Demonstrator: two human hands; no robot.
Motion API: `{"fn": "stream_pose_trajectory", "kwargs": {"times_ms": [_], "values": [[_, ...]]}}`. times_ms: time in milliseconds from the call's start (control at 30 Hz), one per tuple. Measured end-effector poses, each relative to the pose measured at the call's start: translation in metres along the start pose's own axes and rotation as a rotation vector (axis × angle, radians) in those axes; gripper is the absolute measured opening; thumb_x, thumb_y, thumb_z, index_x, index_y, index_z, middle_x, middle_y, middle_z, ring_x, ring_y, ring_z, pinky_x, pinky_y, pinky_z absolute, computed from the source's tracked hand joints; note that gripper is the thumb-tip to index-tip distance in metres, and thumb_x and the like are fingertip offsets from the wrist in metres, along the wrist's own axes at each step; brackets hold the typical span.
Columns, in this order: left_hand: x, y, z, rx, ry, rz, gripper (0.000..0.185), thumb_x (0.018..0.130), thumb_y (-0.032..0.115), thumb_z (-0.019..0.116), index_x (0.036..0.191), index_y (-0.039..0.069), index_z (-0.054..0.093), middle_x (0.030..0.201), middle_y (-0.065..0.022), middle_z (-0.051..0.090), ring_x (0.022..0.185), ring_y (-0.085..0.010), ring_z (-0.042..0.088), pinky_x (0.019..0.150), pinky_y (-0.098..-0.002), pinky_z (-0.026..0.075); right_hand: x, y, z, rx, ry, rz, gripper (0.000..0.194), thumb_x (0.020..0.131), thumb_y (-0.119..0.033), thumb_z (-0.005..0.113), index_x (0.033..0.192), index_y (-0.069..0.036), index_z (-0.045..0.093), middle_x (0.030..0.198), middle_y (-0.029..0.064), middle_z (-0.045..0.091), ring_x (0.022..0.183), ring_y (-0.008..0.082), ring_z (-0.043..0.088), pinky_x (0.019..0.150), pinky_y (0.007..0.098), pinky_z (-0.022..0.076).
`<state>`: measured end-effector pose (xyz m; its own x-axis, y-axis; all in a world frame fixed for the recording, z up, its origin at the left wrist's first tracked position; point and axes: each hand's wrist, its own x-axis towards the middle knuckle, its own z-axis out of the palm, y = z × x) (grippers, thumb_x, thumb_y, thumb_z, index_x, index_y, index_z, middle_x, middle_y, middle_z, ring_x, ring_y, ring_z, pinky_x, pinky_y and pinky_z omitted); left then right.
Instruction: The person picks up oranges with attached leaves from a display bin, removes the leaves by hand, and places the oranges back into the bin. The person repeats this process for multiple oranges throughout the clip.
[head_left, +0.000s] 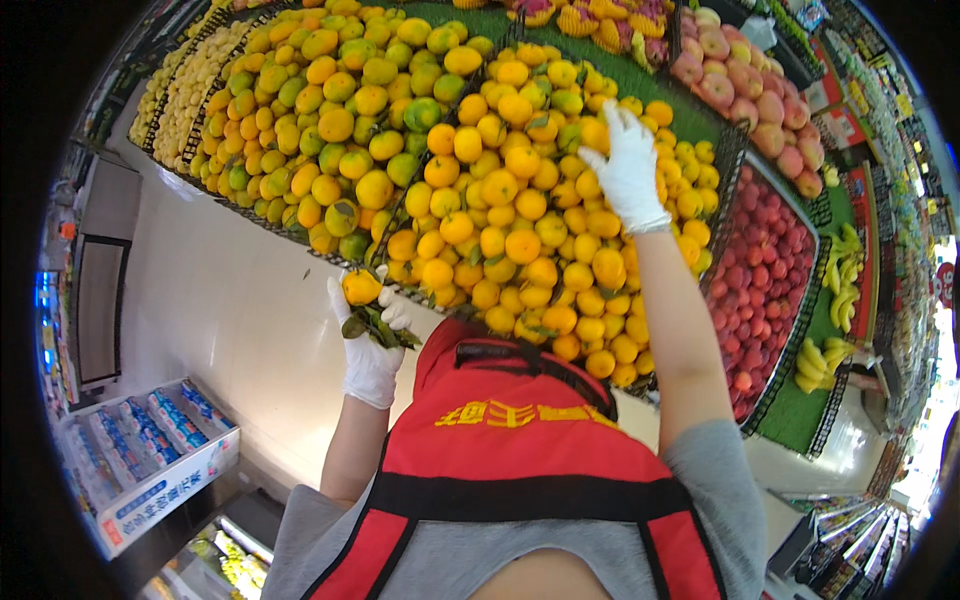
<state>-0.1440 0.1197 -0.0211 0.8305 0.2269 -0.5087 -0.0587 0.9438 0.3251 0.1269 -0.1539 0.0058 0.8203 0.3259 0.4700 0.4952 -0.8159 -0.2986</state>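
Note:
My left hand (373, 366), in a white glove, is raised beside the near edge of the fruit display. It holds a yellow-orange mandarin (361, 286) and a bunch of dark green leaves (369, 328). My right hand (631, 172), also in a white glove, rests on the upper right of the heaped mandarins (523, 245). Its thumb and fingers are spread beside a mandarin (596, 135) that lies in the pile; no firm hold on it shows. A few loose leaves (475, 255) lie among the heaped fruit.
Greener citrus (335, 125) fills the section to the left, behind a black mesh divider. Red plums (757, 289), apples (750, 82) and bananas (844, 262) lie on the right. A carton of blue-and-white packs (169, 491) stands at lower left, beyond the pale floor (225, 300).

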Motion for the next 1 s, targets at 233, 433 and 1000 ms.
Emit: {"fn": "stream_pose_trajectory", "kwargs": {"times_ms": [233, 433, 1000], "values": [[-0.002, 0.007, -0.035, -0.111, -0.051, -0.009, 0.066, 0.091, 0.064, 0.055, 0.117, 0.003, 0.054, 0.075, 0.0002, 0.041, 0.059, -0.0102, 0.037, 0.053, -0.0238, 0.033, -0.087, -0.006, -0.04, 0.233, -0.034, -0.163, 0.047, 0.081, -0.007, 0.069, 0.126, -0.009, 0.057, 0.125, 0.0138, 0.056, 0.116, 0.0364, 0.05, 0.1, 0.044, 0.0417], [-0.001, 0.001, -0.031, -0.071, -0.039, -0.066, 0.063, 0.091, 0.065, 0.056, 0.107, 0.004, 0.054, 0.075, 0.0009, 0.038, 0.059, -0.0098, 0.034, 0.053, -0.0233, 0.031, -0.216, -0.021, -0.084, 0.144, -0.366, 0.206, 0.024, 0.087, -0.019, 0.067, 0.107, -0.007, 0.061, 0.094, 0.0131, 0.064, 0.089, 0.0333, 0.062, 0.077, 0.0432, 0.0506], [-0.024, 0.002, 0.0, 0.095, -0.05, -0.236, 0.068, 0.092, 0.067, 0.05, 0.119, 0.004, 0.056, 0.075, -0.0022, 0.048, 0.057, -0.0121, 0.042, 0.053, -0.0256, 0.036, -0.186, -0.048, -0.062, 0.73, -0.207, 0.624, 0.06, 0.081, -0.026, 0.078, 0.128, 0.004, 0.054, 0.12, 0.0201, 0.064, 0.107, 0.0248, 0.063, 0.092, 0.0363, 0.0498]]}}
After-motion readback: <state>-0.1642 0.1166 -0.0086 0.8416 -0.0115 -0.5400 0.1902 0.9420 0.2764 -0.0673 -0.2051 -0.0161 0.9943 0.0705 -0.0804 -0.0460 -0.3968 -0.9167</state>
